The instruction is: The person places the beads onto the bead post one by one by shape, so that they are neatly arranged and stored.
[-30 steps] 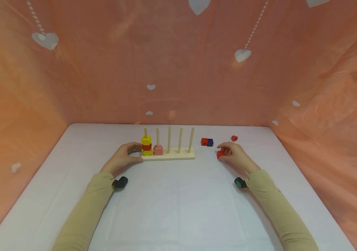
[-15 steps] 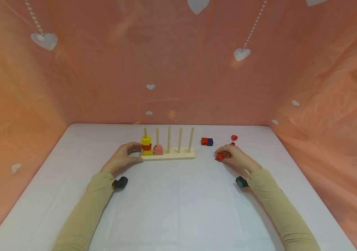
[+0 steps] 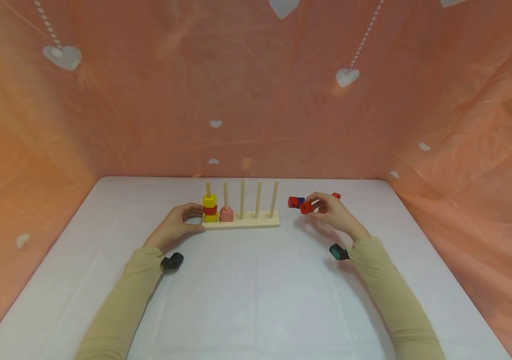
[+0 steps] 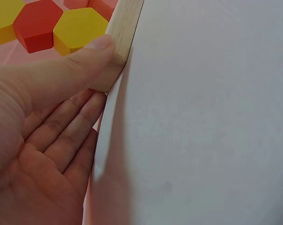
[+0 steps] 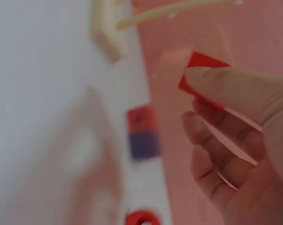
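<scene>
My left hand (image 3: 173, 226) holds the left end of a wooden peg stand (image 3: 248, 223). In the left wrist view its thumb (image 4: 101, 44) presses on the base, with the other fingers at the opposite side. Yellow and red hexagonal beads (image 3: 209, 201) are stacked on the leftmost peg. A pink bead (image 3: 226, 215) sits low on the second peg; the other pegs are bare. My right hand (image 3: 338, 216) pinches a red block (image 3: 306, 208) between thumb and fingers, raised above the table right of the stand. The right wrist view shows this red block (image 5: 204, 63) partly covered by the thumb.
Behind the held block, a red cube (image 3: 293, 202) and a dark blue cube (image 3: 301, 200) lie side by side on the white table (image 3: 256, 290). Farther right lies a small red bead (image 3: 336, 195), partly hidden by the right hand. An orange cloth (image 3: 256, 100) hangs behind.
My right hand has lifted the red block off the table and carried it left and away from me, near the cubes. The left hand keeps its place on the stand.
</scene>
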A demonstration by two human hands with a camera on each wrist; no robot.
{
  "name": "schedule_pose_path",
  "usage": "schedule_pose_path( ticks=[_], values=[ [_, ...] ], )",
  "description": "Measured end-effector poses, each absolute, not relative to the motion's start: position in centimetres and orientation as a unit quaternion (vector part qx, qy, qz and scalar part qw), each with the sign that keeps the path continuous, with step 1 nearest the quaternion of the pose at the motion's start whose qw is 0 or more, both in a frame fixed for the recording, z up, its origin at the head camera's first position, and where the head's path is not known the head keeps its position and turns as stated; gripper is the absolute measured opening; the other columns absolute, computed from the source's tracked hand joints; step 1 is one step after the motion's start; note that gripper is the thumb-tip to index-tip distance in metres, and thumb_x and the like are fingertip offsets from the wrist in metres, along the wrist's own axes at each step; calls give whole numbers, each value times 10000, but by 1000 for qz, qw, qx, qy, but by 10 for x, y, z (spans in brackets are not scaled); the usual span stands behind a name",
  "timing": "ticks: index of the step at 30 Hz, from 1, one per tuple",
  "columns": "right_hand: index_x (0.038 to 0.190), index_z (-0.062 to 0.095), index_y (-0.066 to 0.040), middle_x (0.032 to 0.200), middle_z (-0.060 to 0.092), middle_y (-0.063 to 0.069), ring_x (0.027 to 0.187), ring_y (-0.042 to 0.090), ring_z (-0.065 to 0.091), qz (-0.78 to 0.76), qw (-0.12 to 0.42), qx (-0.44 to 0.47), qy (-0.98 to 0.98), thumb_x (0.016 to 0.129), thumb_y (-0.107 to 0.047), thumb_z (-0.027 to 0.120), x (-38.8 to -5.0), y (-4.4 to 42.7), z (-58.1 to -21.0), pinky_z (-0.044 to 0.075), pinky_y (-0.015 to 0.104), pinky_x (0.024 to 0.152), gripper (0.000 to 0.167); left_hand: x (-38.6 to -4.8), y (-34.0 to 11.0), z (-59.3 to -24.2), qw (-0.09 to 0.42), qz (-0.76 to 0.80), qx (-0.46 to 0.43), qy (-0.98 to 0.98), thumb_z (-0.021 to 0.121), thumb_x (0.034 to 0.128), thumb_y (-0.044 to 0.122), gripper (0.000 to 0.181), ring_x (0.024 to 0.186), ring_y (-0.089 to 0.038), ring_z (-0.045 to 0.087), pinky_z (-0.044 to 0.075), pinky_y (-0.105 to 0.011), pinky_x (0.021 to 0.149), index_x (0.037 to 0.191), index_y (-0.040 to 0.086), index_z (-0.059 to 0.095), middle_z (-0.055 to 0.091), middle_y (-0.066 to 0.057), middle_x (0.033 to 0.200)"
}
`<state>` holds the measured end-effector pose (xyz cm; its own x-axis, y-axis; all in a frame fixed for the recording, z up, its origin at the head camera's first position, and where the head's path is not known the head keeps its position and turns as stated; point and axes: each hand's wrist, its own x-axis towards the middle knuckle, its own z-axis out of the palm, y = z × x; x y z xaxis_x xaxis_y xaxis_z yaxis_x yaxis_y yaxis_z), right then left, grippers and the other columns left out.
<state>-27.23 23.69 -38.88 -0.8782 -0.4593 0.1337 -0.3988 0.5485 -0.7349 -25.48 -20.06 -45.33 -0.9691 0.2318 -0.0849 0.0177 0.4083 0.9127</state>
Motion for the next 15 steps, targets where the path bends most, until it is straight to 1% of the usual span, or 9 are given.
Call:
schedule_pose_path(
  ticks=[1, 4, 8, 12, 15],
  values=[
    [1112, 603, 17, 1063, 634, 143, 965, 311, 604, -421, 28, -251, 872, 832, 24, 705, -270, 232, -381, 491, 487, 865, 299, -255, -200, -453, 100, 538, 76, 834, 807, 779, 181, 624, 1264, -291, 442, 307, -470, 1090, 1319, 82, 510, 551, -102, 1302],
    [1110, 585, 71, 1065, 623, 198, 950, 341, 600, -449, 3, -257, 856, 836, 14, 706, -261, 215, -355, 502, 446, 826, 305, -255, -200, -453, 100, 541, 77, 832, 802, 785, 166, 607, 1276, -293, 430, 300, -473, 1093, 1312, 79, 514, 551, -105, 1303],
    [1164, 564, 44, 1100, 621, 174, 964, 302, 589, -476, -36, -260, 839, 861, -8, 689, -259, 198, -339, 499, 303, 820, 331, -254, -200, -454, 100, 545, 76, 829, 802, 783, 150, 596, 1282, -290, 425, 301, -470, 1094, 1303, 75, 520, 556, -108, 1299],
    [1228, 552, 44, 1119, 620, 174, 1006, 272, 579, -524, -78, -259, 807, 876, -3, 669, -259, 179, -326, 487, 287, 879, 373, -253, -200, -454, 101, 545, 72, 829, 803, 781, 147, 601, 1289, -293, 419, 289, -472, 1100, 1306, 75, 518, 555, -109, 1300],
    [1241, 549, 41, 1124, 615, 161, 1018, 240, 583, -563, -86, -254, 782, 886, -14, 661, -258, 165, -319, 483, 286, 912, 376, -253, -200, -453, 101, 542, 75, 831, 798, 786, 147, 603, 1290, -302, 417, 281, -477, 1102, 1311, 69, 513, 552, -115, 1304]
  ],
)
